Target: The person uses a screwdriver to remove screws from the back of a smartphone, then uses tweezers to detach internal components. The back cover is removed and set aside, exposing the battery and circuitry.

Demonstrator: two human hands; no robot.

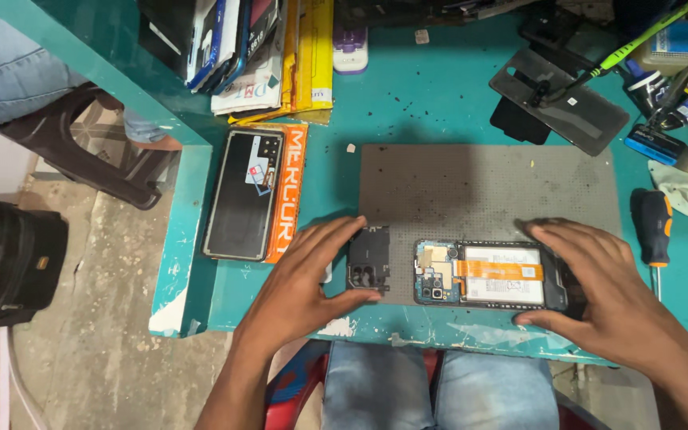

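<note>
An opened phone (pixel 491 275) lies back-up on a grey work mat (pixel 479 187), its battery, orange flex cable and circuit board exposed. My right hand (pixel 599 291) cups the phone's right end, thumb below and fingers above. My left hand (pixel 308 283) grips a small black cover plate (pixel 369 260) between thumb and fingers, just left of the phone's camera end.
A phone back panel (pixel 242 195) rests on an orange box (pixel 287 191) at the left. Another dark panel (pixel 559 99) lies at the back right with a green-handled tool (pixel 639 40). A black-and-orange screwdriver (pixel 656 231) lies right of the mat. Packages (pixel 272 48) are stacked behind.
</note>
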